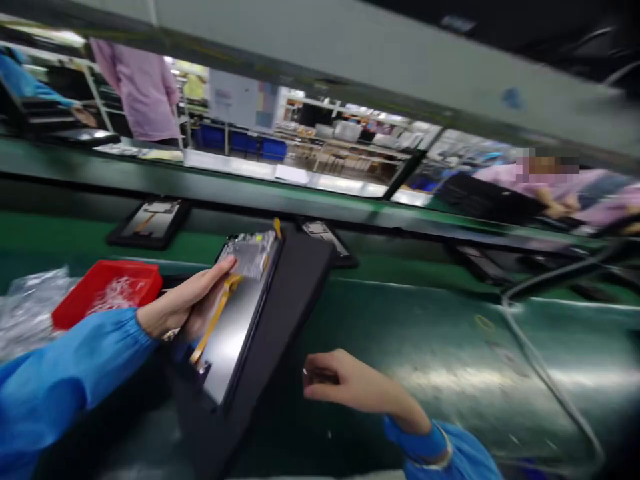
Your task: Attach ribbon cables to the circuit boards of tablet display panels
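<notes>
My left hand (200,293) grips the left edge of an opened tablet-like device (235,333), which is tilted up. The device shows a silvery back, a clear-covered circuit board at its top and an orange ribbon cable (215,320). Behind and under it lies a large black slab (295,287), slanted the same way; whether my fingers also hold the slab is hidden. My right hand (345,383) hovers over the green bench to the right of the slab, apart from it. Its fingers are loosely curled, with a gap to the thumb and nothing clearly seen between them.
A red bin (107,293) of small white pieces stands at left beside clear plastic bags (37,313). Similar devices in black trays (150,223) lie along the green line behind. A grey cable (537,360) crosses the bench (450,347) at right. Co-workers are beyond.
</notes>
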The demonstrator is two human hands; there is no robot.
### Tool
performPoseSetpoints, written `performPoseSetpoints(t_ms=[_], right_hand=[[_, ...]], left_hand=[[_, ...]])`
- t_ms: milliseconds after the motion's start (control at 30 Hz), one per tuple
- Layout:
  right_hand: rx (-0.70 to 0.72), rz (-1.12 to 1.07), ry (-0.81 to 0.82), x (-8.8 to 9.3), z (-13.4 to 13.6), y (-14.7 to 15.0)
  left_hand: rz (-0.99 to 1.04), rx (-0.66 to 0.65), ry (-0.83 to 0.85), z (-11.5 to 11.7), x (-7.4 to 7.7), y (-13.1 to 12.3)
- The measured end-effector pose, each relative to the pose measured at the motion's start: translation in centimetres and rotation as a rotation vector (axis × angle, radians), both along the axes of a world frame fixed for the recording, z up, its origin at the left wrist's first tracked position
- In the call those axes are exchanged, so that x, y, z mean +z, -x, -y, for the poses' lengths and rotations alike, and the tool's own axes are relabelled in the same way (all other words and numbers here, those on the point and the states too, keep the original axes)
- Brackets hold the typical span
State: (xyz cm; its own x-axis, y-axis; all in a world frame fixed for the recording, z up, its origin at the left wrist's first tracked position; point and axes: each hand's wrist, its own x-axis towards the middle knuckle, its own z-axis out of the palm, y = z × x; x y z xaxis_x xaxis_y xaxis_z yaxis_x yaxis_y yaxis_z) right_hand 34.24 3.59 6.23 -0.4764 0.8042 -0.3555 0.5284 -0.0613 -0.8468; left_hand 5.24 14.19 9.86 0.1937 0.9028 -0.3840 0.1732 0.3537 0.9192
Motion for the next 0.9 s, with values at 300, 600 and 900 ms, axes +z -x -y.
performPoseSetpoints(t_ms=[300,600,900], right_hand=[[0.051,0.037,-0.071,-1.0,-4.8,4.3],[0.000,0.206,-0.541,-3.4,-10.5,14.3],[0.122,0.356,-0.702,-4.9,-12.3,15.6]], left_hand=[[-0.445,-0.555,-0.204,7.4,-5.1,7.3],[-0.728,-0.720,-0.755,9.7,-8.9,5.6],[-0.738,-0.677,-0.967,9.1,-7.6,5.4]])
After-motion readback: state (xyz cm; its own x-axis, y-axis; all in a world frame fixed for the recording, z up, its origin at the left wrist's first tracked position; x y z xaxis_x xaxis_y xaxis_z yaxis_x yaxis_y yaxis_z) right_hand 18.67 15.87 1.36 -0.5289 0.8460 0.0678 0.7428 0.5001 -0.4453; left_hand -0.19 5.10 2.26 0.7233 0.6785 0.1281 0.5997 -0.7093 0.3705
